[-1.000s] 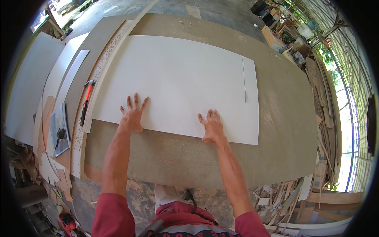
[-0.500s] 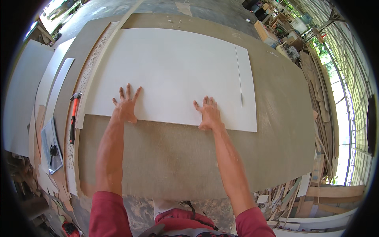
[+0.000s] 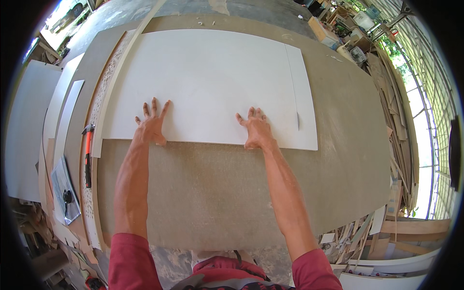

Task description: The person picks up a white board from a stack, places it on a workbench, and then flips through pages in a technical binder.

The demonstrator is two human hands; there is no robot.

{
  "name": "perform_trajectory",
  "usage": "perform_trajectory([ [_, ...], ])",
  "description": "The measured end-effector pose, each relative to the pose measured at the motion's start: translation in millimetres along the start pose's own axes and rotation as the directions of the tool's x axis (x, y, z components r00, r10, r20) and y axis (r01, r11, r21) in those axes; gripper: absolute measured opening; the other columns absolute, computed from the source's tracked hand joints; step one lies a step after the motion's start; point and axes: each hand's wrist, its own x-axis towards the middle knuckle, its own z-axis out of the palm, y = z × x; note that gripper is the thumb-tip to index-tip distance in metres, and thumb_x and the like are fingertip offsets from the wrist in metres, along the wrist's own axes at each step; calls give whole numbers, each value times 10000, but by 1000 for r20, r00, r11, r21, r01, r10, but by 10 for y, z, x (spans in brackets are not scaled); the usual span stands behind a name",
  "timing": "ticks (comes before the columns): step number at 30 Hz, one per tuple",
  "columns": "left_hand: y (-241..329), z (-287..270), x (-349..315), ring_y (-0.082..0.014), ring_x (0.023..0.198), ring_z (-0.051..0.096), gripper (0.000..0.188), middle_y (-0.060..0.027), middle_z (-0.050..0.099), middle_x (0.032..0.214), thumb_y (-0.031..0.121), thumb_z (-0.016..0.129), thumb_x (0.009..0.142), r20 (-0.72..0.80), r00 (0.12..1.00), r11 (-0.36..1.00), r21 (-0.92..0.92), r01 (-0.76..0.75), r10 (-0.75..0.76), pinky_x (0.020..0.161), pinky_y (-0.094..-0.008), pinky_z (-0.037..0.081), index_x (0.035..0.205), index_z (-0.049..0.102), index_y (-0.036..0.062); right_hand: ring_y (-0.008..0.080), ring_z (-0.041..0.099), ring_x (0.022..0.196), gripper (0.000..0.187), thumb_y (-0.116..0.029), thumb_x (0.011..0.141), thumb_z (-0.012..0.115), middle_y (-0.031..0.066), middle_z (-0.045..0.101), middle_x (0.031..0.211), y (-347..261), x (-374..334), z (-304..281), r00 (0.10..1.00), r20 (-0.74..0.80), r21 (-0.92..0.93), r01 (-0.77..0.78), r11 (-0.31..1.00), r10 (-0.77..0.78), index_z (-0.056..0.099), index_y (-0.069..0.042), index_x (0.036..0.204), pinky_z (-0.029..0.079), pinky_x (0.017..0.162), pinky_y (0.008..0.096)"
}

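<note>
- Left hand (image 3: 152,128): fingers spread, flat on top of the white rectangular flat panel (image 3: 208,79), left of its middle, by the near edge; thumb at that edge, not clenched.
- Right hand (image 3: 257,131): same near edge, right of the middle; fingers less spread, pressed on the panel, thumb at the edge. Can't tell if either thumb hooks under.
- Forearms bare, dark red short sleeves (image 3: 131,261) at the near side.
- Panel: lies flat on the far half of the big brown-grey board surface (image 3: 217,193). Thin dark line near its right end, running far to near, small dark wedge gap at the near end of the line.
- Long pale wooden strip (image 3: 114,94) along the panel's left edge, running past its far corner.
- Left of that, a speckled pale strip (image 3: 105,77), far to near.
- Claw hammer with orange-red and black handle (image 3: 88,159) lying along the speckled strip, metal head at the far end.
- Farther left: narrow white strip (image 3: 68,116); nearer, flat bluish clear packet (image 3: 62,176) with a small black object (image 3: 67,196) on it; big pale sheet (image 3: 29,130) at far left.
- Right side: stacked brown sheets (image 3: 392,113); near right, jumbled wood offcuts (image 3: 358,237).
- Far side: grey concrete floor (image 3: 270,19).
</note>
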Motion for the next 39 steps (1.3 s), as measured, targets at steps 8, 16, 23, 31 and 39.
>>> perform_trajectory([
  [8,-6,-34,-1,-454,1424,-26,1371,-206,-63,1563,29,776,439,-8,1000,1000,-29,0,0,1063,-712,170,1505,-16,369,412,218,1404,1104,-31,497,796,231,224,1519,2,64,-50,1000,9,-14,11,1000,-11,329,-270,1467,271,1146,488],
  [16,-25,-9,57,-432,1432,-13,1358,-189,-32,1569,28,784,439,-63,998,999,-51,-15,12,1077,-703,154,1505,19,378,402,202,1412,1115,-41,496,810,217,225,1522,6,95,-88,1000,26,8,-10,1000,10,322,-282,1469,251,1153,492],
  [23,-9,-43,113,-432,1431,0,1397,-179,-31,1570,94,876,447,-45,999,999,-43,-2,0,1081,-698,167,1502,6,385,366,177,1428,1133,-30,454,798,187,189,1541,25,202,-29,999,21,8,-39,999,39,346,-310,1455,230,1161,482],
  [31,12,-89,266,-430,1432,-38,1387,-181,-72,1570,52,809,436,-27,1000,1000,-19,10,-11,1079,-698,161,1504,-16,376,397,182,1419,1083,1,516,774,218,193,1531,73,265,-161,999,42,24,-17,1000,16,334,-280,1465,232,1153,507],
  [39,20,-248,458,-443,1429,-38,1379,-200,-88,1564,39,759,425,-3,1000,1000,-6,12,-12,1072,-702,166,1503,-31,376,412,195,1413,1104,6,486,780,224,210,1526,137,487,-196,1000,-8,24,-11,1000,11,346,-276,1462,256,1139,520],
])
